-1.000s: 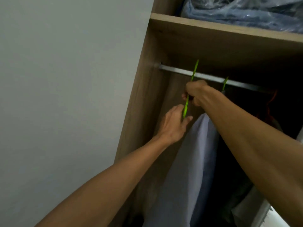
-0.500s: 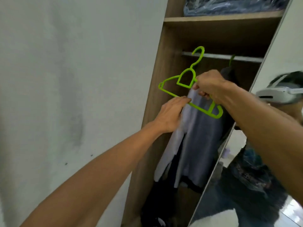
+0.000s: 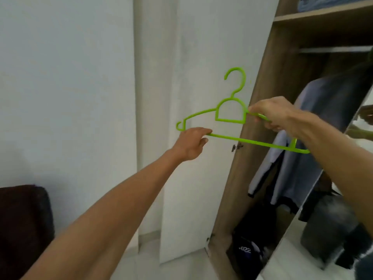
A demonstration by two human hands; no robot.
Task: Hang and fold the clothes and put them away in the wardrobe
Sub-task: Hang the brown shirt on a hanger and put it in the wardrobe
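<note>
An empty bright green plastic hanger (image 3: 231,112) is held up in front of the white wall, left of the open wardrobe (image 3: 248,150). My left hand (image 3: 190,143) grips its bottom bar near the left end. My right hand (image 3: 276,115) grips the right shoulder arm. Behind my right hand, a pale grey-blue garment (image 3: 314,126) hangs inside the wardrobe under the metal rail (image 3: 333,49).
A white wardrobe door (image 3: 193,178) stands open against the wall. Dark clothes (image 3: 248,247) lie heaped on the wardrobe floor. A mirrored door (image 3: 333,219) is at the right. A dark chair (image 3: 24,223) sits at lower left. Bagged blue bedding (image 3: 323,3) fills the top shelf.
The green hanger has come off the rail and moved out of the wardrobe to the left. Both hands travelled with it, and my view turned left towards the wall.
</note>
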